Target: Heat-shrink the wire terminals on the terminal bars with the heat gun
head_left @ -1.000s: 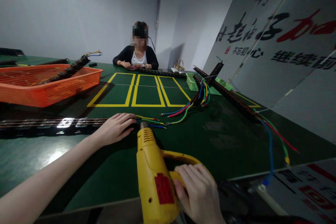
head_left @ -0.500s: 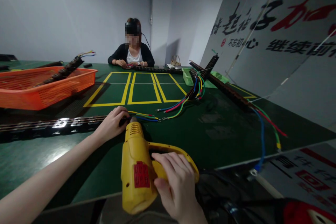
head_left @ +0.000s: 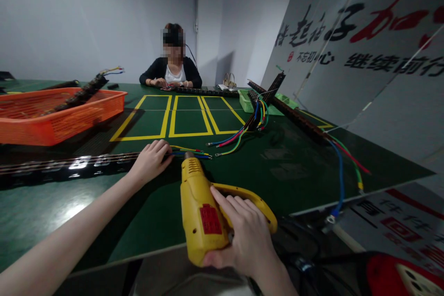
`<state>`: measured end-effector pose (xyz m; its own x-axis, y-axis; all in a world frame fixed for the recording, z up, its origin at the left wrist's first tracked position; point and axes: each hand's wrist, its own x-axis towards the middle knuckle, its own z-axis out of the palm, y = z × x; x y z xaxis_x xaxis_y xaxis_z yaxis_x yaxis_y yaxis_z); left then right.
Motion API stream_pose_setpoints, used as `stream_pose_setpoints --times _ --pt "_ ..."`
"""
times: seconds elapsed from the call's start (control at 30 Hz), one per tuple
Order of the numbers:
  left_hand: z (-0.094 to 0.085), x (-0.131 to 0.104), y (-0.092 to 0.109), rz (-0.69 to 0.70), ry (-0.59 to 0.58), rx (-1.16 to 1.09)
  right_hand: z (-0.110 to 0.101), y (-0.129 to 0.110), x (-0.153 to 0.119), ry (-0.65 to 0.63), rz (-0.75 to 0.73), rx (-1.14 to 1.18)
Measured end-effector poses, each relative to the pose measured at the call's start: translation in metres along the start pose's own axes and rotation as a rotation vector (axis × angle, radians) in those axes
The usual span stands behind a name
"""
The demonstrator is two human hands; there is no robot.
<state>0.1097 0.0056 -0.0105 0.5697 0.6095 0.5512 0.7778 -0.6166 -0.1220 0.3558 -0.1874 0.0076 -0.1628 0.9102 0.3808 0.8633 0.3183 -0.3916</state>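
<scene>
A yellow heat gun (head_left: 197,203) with a red label is in my right hand (head_left: 246,231), whose fingers wrap round its body and handle. Its metal nozzle points away from me, close to the thin yellow, green and blue wires (head_left: 190,151). My left hand (head_left: 151,162) is closed on the end of a long black cable chain (head_left: 86,166), where those wires come out. The chain lies along the green table (head_left: 145,212) and runs off to the left.
An orange basket (head_left: 86,111) stands at the left. More black chains (head_left: 298,118) with coloured wires lean on a green basket (head_left: 246,101) at the right. Across the table sits a person (head_left: 175,74) with hands on small parts. Yellow tape outlines mark the middle.
My right hand has moved the heat gun to the right, and its nozzle has shifted away from my left hand along the wires. My left hand has hardly moved.
</scene>
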Motion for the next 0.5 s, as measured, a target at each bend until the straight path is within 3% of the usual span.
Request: stream_pose_setpoints --times 0.27,0.5 --pt "-0.003 0.011 0.014 0.115 0.035 0.294 -0.019 0.031 -0.016 0.045 -0.041 -0.205" --pt "0.004 0.015 0.010 0.152 0.089 0.245 -0.036 0.065 -0.032 0.137 -0.090 -0.277"
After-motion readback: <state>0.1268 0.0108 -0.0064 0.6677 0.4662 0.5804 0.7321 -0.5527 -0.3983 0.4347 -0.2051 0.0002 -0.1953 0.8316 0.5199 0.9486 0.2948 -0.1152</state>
